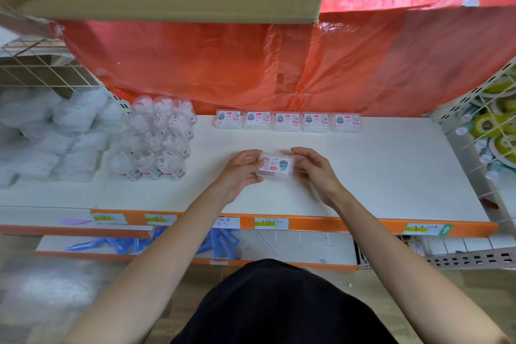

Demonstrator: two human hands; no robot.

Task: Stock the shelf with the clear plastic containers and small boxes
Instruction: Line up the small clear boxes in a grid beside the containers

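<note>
We are gripping a small box (276, 166) between left hand (242, 170) and right hand (315, 167) over the mid shelf (391, 176), label seemingly reversed, so shelving it carelessly risks mismatching the back row (287, 121)

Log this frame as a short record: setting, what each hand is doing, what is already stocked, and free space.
setting: white shelf with orange price rail
left hand: grips left end of held box
right hand: grips its right end
held box label: turned opposite to the row's
back row: five small boxes, side by side
left cluster: round clear containers
free space: centre and right of shelf
</note>
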